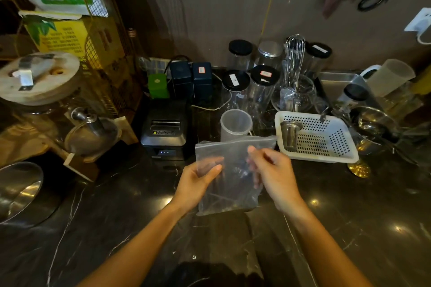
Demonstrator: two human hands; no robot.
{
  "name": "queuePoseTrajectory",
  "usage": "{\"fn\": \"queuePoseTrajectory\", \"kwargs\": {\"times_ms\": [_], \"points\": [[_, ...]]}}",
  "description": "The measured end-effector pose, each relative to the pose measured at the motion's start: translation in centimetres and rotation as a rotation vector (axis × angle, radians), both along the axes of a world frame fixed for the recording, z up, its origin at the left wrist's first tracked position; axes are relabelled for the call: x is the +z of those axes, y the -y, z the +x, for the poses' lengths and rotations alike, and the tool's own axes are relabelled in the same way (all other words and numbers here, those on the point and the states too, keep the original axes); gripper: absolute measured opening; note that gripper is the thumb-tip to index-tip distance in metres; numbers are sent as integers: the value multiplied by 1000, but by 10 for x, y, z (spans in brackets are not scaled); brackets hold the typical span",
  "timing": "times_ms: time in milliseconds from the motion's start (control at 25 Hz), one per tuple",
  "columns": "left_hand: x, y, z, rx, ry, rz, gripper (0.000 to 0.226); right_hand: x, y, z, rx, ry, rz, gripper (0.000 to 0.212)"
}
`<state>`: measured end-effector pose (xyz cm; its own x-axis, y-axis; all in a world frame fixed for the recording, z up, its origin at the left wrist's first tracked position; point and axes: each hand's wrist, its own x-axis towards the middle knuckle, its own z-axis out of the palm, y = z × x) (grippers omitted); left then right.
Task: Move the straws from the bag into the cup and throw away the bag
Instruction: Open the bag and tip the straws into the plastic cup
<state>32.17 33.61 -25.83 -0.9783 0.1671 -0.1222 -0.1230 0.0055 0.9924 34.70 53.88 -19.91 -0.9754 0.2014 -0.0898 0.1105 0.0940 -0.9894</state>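
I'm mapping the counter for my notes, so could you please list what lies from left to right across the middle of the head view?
Wooden-lidded dispenser → receipt printer → clear plastic cup → white perforated basket with a metal strainer cup in its left end.

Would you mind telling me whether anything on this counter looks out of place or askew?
Only mildly: a small steel cup lies tipped against the wall of the white basket. The plastic cup stands upright, and both hands hold the bag.

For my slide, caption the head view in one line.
Both hands, left hand and right hand, hold a clear zip bag above the dark counter, before the empty cup.
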Motion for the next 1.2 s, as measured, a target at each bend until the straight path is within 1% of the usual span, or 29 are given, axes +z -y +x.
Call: {"fn": "queuePoseTrajectory", "kwargs": {"times_ms": [80,200,280,360,440,560,640,680,720,760,840,960,1040,1120,1200], "points": [[4,-9,6,-32,-62,38,25,15,13,-8,69,50,-133,41],[10,-22,12,-85,-129,85,23,24,25,-16,44,142,-205,48],[11,-28,13,-94,-129,69,22,26,24,-16,-4,199,-256,42],[11,-33,14,-80,-99,59,22,28,22,-15,-17,224,-279,31],[16,-39,15,-86,-81,80,21,29,20,-13,-31,223,-282,22],[24,-44,18,-238,-67,150,21,31,14,-10,-37,217,-216,21],[33,-36,16,-346,52,174,35,33,6,-7,0,225,-147,24],[38,-31,12,-375,88,160,42,34,2,-5,21,228,-123,25],[44,-25,8,-374,78,125,45,35,-3,-5,38,231,-102,26],[51,-21,3,-350,35,73,43,36,-6,-5,48,234,-80,27],[66,-19,-8,-294,-66,-8,31,38,-10,-6,59,222,-46,31],[78,-25,-18,-363,-129,-33,18,36,-6,-7,87,183,-52,43],[82,-27,-19,-413,-106,-39,16,33,-4,-6,98,170,-61,46],[84,-27,-21,-401,-76,-71,14,30,-3,-4,107,153,-82,43],[84,-25,-22,-395,4,-54,14,27,-5,-1,124,150,-126,41]]}}
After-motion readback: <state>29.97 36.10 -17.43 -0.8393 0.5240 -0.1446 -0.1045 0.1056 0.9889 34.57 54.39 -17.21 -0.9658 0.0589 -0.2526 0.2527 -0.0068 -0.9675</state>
